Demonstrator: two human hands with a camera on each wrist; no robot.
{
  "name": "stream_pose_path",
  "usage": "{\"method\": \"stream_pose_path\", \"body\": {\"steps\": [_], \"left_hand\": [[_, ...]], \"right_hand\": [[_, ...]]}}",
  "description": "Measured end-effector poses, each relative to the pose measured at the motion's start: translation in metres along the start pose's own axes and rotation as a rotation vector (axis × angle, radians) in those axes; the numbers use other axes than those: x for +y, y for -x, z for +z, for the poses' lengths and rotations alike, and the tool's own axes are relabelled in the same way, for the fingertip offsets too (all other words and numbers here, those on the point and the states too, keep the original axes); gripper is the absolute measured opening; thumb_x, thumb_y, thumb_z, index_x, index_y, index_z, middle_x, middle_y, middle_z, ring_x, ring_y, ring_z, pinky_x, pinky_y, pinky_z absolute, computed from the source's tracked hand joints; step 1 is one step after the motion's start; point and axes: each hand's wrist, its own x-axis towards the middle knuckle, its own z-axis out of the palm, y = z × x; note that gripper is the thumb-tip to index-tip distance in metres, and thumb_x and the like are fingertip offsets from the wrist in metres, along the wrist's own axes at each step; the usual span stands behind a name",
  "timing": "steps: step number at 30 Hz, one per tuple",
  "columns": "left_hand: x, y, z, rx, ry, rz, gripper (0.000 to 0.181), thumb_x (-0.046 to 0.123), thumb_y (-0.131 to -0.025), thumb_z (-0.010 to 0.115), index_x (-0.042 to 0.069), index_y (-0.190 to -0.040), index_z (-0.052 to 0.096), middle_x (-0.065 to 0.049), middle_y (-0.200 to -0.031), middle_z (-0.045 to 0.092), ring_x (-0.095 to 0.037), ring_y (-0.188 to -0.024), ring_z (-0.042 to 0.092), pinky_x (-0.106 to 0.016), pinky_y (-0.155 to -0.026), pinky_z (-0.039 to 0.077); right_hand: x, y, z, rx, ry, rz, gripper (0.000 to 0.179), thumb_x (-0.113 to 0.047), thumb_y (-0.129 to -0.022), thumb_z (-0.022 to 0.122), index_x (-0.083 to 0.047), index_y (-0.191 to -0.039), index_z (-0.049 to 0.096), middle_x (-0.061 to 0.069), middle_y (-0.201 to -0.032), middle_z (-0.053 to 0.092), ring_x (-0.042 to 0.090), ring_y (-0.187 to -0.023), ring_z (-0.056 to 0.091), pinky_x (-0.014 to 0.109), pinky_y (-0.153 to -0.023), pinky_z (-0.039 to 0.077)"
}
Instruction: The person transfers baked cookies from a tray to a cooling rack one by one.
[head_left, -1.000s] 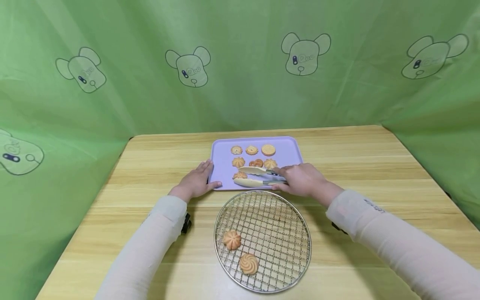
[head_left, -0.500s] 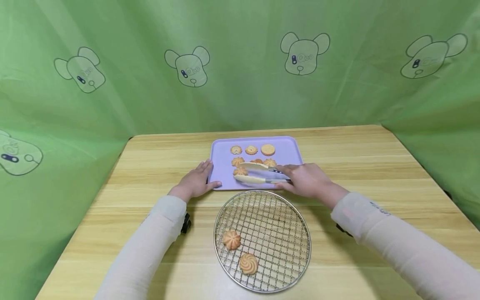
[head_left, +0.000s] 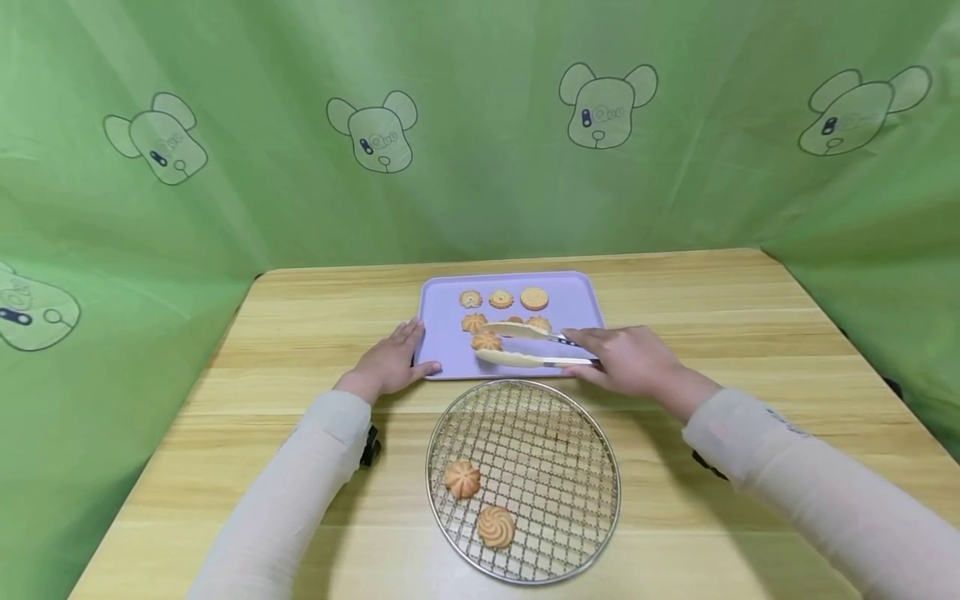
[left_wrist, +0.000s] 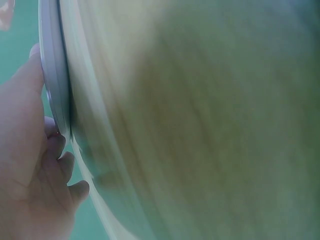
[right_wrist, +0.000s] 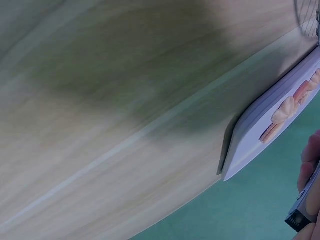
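My right hand [head_left: 633, 358] grips a pair of tongs [head_left: 517, 360] with pale tips, over a lilac tray [head_left: 450, 362]. Between the tips sits a ridged, flower-shaped cookie [head_left: 487, 341], looking slightly raised off the tray. In the right wrist view the end of the tongs' handle [right_wrist: 297, 220] sticks out of the hand. My left hand [head_left: 388, 362] rests against the tray's left edge, thumb over the front-left corner; the left wrist view shows that hand [left_wrist: 30, 150] beside the tray's rim [left_wrist: 55, 75]. The tongs partly cover a pretzel-like cookie [head_left: 515, 320].
A round wire rack [head_left: 555, 467] stands in front of the tray, with a flower-shaped cookie [head_left: 462, 479] and a swirled cookie [head_left: 496, 527] on its left part. Farther back on the tray lie several more cookies, including a round one [head_left: 535, 299]. Green cloth [head_left: 480, 208] hangs behind the wooden table [head_left: 262, 350].
The tongs have closed in on the front flower-shaped cookie, which has shifted slightly back and right with them. My right hand has moved a little to the right; the left has stayed put.
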Motion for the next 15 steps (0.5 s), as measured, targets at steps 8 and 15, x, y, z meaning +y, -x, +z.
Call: {"method": "stream_pose_path", "body": {"steps": [8,15], "left_hand": [[0.000,0.001,-0.001,-0.001,0.007,-0.004,0.087,0.058,-0.094,0.044,0.001,-0.151,0.012,-0.012,-0.158,0.006,-0.031,-0.143,0.008,-0.041,-0.116,0.012],[-0.001,-0.001,0.001,0.000,-0.003,-0.001,0.087,0.059,-0.094,0.043,0.002,-0.152,0.011,-0.012,-0.158,0.006,-0.031,-0.143,0.008,-0.041,-0.116,0.012]], "right_hand": [[0.005,0.015,0.001,0.084,0.014,-0.072,0.059,-0.044,-0.082,0.070,-0.008,-0.128,0.060,0.015,-0.111,0.068,0.027,-0.061,0.066,0.040,-0.052,0.053],[0.011,0.028,0.002,0.149,-0.001,-0.143,0.059,-0.048,-0.083,0.068,-0.007,-0.125,0.062,0.015,-0.107,0.069,0.026,-0.058,0.066,0.041,-0.054,0.055]]}}
